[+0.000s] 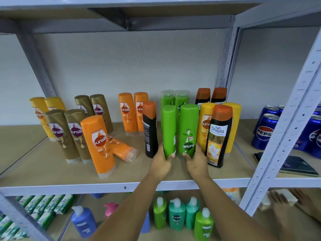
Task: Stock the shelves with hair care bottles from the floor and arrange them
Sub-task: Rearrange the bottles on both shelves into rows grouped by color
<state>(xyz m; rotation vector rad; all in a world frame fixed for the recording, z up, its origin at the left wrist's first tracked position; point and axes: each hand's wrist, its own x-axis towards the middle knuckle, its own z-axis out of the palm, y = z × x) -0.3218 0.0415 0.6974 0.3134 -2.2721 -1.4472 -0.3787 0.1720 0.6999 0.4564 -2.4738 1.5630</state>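
1. We have a green bottle in each of our hands: the left hand (160,163) wraps the base of the left green bottle (168,131), and the right hand (195,162) wraps the base of the right green bottle (189,130).
2. Both bottles stand upright on the shelf (121,186), long axes vertical, just beside each other and directly ahead of our hands. Each hand is nearest its own bottle.
3. The right bottle's label reads upside down, so it probably stands on its cap; the left one shows no label from here, so we cannot tell which way it faces.
4. Behind them stand two more green bottles (174,100), in line with the pair we hold. We judge the coming move to be a short push straight back to close that row.
5. The gap is narrow: a black bottle (150,129) stands just to the left, and a black bottle with an orange cap (219,135) and yellow bottles (205,126) are close on the right.
6. An orange bottle (122,148) lies on its side further left, still to be stood up.
7. The shelf below holds pump bottles (177,214).
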